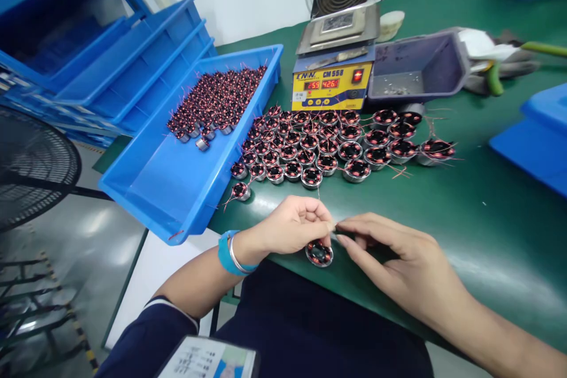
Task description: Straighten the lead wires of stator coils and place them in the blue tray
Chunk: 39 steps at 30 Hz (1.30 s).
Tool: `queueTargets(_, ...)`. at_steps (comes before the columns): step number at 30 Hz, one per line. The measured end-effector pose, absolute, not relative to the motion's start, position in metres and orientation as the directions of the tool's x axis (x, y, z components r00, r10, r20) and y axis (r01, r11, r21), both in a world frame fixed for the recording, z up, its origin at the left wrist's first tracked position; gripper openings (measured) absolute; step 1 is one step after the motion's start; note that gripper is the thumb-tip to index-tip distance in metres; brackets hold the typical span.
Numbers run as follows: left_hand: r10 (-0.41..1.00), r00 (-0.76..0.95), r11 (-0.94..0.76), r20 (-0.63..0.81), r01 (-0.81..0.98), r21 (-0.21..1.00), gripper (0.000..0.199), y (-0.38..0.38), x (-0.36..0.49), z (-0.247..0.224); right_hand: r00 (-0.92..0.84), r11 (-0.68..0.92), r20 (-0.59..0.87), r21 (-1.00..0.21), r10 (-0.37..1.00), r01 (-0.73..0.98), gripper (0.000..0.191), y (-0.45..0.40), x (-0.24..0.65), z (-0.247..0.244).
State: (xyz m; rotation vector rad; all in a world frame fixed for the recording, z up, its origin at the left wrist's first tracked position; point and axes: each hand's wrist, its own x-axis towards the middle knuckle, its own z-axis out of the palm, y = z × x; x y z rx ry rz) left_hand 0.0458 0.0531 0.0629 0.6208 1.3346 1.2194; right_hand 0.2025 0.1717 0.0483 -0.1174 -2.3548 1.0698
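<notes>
A round motor stator (pixel 319 254) with black and copper windings sits in a silver ring at the table's near edge. My left hand (pixel 299 224) is closed over its upper side, with thumb and forefinger pinched together just above it. The fingertips of my right hand (pixel 398 251) meet the left ones in a pinch; whatever thin piece lies between them is too small to make out. Just beyond my hands, several similar stators (pixel 305 156) stand in rows, with thin copper wires sticking out.
A blue tray (pixel 155 189) at the left holds a heap of smaller wound parts (pixel 217 100). Behind the rows stands a yellow solder pot (pixel 332 87) with a lit red display. Right of it are a purple bin (pixel 416 65), gloves (pixel 482 59) and a blue container (pixel 540 130).
</notes>
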Motion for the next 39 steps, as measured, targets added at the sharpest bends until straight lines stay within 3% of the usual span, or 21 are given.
queueTargets(39,0.892,-0.178,0.349,-0.416,-0.315,0.883,0.024,0.0535,0.0462,0.0651,-0.850,0.651,0.391,-0.756,0.353,-0.077,0.012,0.1714,0.2042,0.0470)
